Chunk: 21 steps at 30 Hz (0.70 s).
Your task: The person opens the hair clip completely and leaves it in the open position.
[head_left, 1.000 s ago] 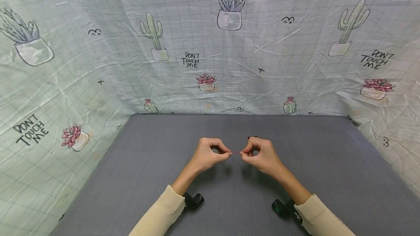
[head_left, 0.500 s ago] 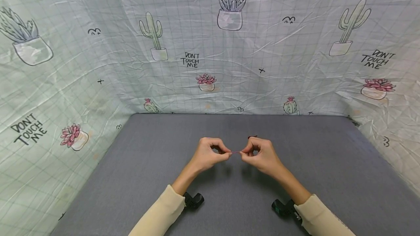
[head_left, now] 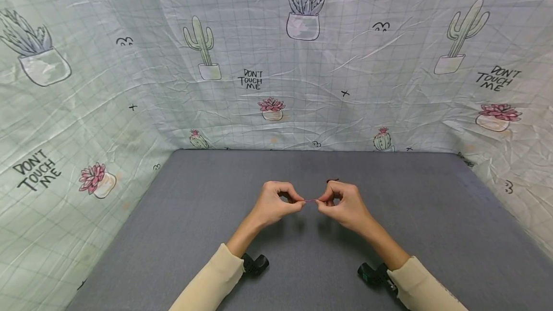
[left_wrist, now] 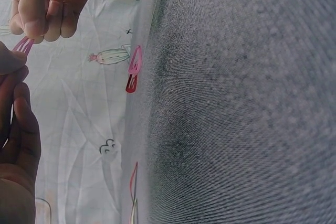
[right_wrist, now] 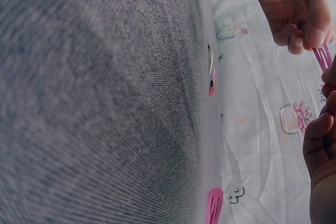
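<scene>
A pink snap hair clip [head_left: 310,200] is stretched level between the two hands, above the table; its slotted metal strips show in the left wrist view [left_wrist: 23,45] and the right wrist view [right_wrist: 323,58]. My left hand [head_left: 273,203] pinches one end between thumb and fingertips. At the other end, my right hand [head_left: 345,205] pinches it the same way. The fingertips cover both ends of the clip. Beyond the right hand lies a small dark red item [head_left: 332,180], partly hidden by the knuckles.
On the grey table [head_left: 194,215], the left wrist view has a pink hair clip [left_wrist: 135,60] with a red hair clip [left_wrist: 131,83] against it. Another pink clip [right_wrist: 214,205] appears in the right wrist view. A printed curtain [head_left: 345,124] borders the table's back and sides.
</scene>
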Each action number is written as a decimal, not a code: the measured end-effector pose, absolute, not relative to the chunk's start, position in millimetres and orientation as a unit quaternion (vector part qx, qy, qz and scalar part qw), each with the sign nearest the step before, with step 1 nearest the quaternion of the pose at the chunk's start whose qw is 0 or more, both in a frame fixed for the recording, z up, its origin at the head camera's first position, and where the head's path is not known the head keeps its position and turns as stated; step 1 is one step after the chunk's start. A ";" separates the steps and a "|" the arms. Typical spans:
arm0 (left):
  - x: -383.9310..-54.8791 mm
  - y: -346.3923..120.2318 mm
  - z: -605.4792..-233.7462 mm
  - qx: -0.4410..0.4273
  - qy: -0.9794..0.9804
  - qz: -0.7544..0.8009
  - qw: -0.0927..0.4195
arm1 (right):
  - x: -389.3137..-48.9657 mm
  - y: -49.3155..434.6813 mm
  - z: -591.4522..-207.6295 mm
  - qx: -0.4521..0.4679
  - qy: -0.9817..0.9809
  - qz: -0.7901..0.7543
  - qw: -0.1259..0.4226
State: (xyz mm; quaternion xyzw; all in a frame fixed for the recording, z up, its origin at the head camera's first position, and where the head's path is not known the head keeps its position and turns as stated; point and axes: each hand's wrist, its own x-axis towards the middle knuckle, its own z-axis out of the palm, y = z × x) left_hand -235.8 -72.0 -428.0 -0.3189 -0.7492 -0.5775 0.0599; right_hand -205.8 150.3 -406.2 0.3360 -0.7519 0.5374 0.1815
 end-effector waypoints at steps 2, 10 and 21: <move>-236.2 -72.0 -428.4 -0.321 -0.749 -0.576 0.061 | -205.8 149.9 -406.4 0.335 -0.752 0.537 0.183; -236.9 -71.0 -429.9 -0.317 -0.750 -0.577 0.063 | -205.8 149.4 -406.0 0.339 -0.751 0.535 0.187; -224.7 -67.1 -413.7 -0.308 -0.752 -0.579 0.064 | -205.0 149.6 -405.0 0.329 -0.758 0.532 0.185</move>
